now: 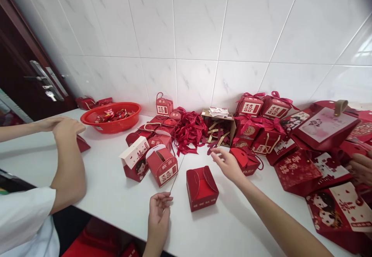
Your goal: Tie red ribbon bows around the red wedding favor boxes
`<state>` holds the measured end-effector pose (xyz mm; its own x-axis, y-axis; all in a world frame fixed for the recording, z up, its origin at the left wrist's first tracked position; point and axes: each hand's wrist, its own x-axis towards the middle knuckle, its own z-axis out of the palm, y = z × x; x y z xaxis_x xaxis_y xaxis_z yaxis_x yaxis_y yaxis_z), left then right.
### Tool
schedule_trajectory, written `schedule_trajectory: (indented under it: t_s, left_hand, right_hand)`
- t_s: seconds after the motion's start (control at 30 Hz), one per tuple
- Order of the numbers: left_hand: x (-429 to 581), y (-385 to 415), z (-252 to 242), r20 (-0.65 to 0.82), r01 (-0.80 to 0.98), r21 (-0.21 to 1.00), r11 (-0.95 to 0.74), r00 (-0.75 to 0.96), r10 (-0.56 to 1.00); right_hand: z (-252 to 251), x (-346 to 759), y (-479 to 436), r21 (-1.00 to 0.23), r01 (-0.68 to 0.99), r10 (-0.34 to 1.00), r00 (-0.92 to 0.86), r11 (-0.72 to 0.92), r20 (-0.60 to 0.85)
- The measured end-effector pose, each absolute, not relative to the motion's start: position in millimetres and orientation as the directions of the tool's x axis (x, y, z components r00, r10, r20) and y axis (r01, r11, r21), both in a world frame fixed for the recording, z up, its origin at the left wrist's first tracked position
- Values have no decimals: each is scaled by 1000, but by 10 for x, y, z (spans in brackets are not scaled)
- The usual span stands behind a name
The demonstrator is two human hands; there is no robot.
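A red gift box [202,189] with curved top flaps stands on the white table between my hands, its top not fully closed. To its left is my left hand [159,212], palm turned up, fingers loosely curled and apart, holding nothing. Beyond the box reaches my right hand [228,165], its fingers stretched leftward. A small dark red piece [212,149] lies at its fingertips; whether they touch it is unclear. Just behind is an open cardboard box [231,127] with gold and dark red strips inside and white paper slips on top. A round-topped red box [242,160] sits beside my right wrist.
Several red boxes [162,166] stand left of centre, by a pile of red ribbons [191,129]. A red plastic basin [124,123] holds wrapped sweets. Red boxes [299,170] crowd the right, where another person's hand [362,168] shows. At left, a co-worker's arm [68,160] extends over the table.
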<state>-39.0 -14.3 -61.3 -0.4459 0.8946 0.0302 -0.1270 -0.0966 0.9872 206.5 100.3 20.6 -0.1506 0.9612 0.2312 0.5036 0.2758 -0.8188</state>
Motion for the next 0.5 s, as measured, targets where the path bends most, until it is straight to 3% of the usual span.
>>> schedule_trajectory:
  t_s: [0.17, 0.3, 0.5]
  left_hand:
    - [-392, -152, -606, 41, -111, 989, -99, -439, 897]
    - [-382, -174, -605, 52, -103, 989, -109, -444, 894]
    - [-373, -197, -597, 57, -88, 991, -105, -427, 902]
  right_hand:
    - [-46, 1739, 1598, -803, 546, 971, -156, 237, 180]
    - [-209, 1599, 1589, -842, 467, 962, -173, 271, 213]
    - [503, 1870, 1405, -914, 179, 930, -100, 365, 353]
